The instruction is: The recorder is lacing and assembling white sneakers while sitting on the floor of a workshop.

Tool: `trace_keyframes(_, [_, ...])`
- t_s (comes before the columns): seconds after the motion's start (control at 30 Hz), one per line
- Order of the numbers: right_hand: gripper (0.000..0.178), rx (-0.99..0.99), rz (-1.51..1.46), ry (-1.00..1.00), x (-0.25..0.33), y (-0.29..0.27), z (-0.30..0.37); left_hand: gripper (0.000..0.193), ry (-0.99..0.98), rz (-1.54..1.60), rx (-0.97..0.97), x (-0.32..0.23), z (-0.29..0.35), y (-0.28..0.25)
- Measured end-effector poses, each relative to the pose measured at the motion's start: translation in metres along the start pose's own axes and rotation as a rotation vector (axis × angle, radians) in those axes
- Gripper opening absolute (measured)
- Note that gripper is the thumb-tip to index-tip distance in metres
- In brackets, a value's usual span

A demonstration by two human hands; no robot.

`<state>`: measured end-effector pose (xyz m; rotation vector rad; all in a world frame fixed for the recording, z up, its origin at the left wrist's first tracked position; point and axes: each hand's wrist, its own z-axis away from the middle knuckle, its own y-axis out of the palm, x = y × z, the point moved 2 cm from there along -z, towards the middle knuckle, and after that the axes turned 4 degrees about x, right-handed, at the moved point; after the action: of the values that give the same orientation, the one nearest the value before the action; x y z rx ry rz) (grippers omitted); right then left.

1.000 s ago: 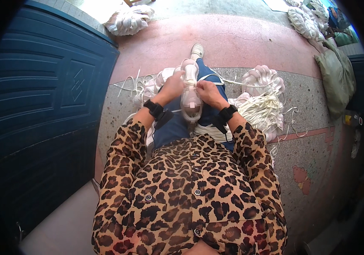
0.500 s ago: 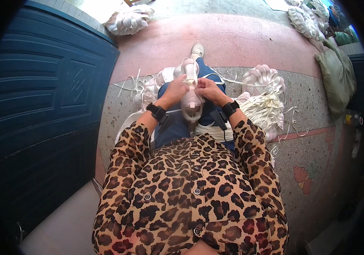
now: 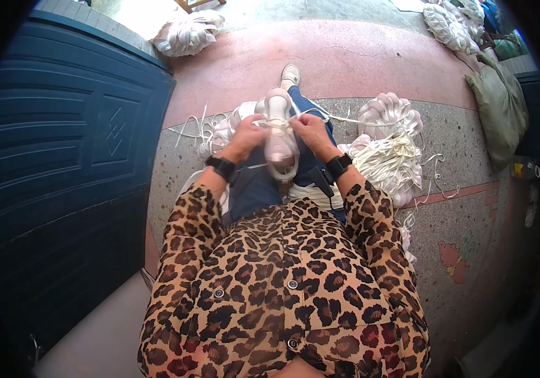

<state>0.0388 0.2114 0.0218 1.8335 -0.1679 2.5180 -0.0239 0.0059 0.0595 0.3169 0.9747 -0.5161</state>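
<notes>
Between my knees lies a pale pink and white shoe upper (image 3: 277, 107), long and narrow at the middle, with a cream lace (image 3: 295, 108) across it. On its left side my left hand (image 3: 249, 136) is closed, thumb and fingers pinched on the lace by the upper's waist. My right hand (image 3: 313, 133) pinches the lace on the other side, and a light strand rises from its fingertips. Exactly how the lace runs over the upper is too small to make out. The fingertips of both hands are partly hidden.
At right on the speckled floor lie a fanned stack of pale uppers (image 3: 391, 116) and a heap of cream laces (image 3: 383, 160). More uppers and loose laces (image 3: 202, 130) lie left of my legs. A blue door (image 3: 81, 145) stands at left, a grey-green sack (image 3: 498, 110) at right.
My hands have moved apart, the left one outward to the left, drawing the lace to both sides. The upper between them shows more openly now.
</notes>
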Motion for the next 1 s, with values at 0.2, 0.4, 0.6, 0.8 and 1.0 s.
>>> trace_keyframes(0.2, [0.024,-0.021,-0.487,0.145,0.001,-0.024,0.014,0.067,-0.123,0.251,-0.125,0.035,0.053,-0.15])
trace_keyframes(0.4, [0.026,-0.035,-0.801,0.108,-0.003,-0.045,0.036,0.059,-0.222,0.179,-0.127,0.062,0.084,-0.2])
trace_keyframes(0.6, [0.025,-0.04,-0.879,0.144,-0.026,-0.069,0.065,0.029,0.16,-0.51,-0.199,0.027,0.016,-0.126])
trace_keyframes(0.8, [0.025,-0.058,-0.888,0.153,-0.022,-0.073,0.072,0.029,0.438,-1.051,0.111,-0.031,-0.033,-0.01])
trace_keyframes(1.0, [0.026,-0.062,-0.909,0.141,-0.022,-0.074,0.072,0.023,0.242,-1.261,0.23,-0.048,-0.037,0.01])
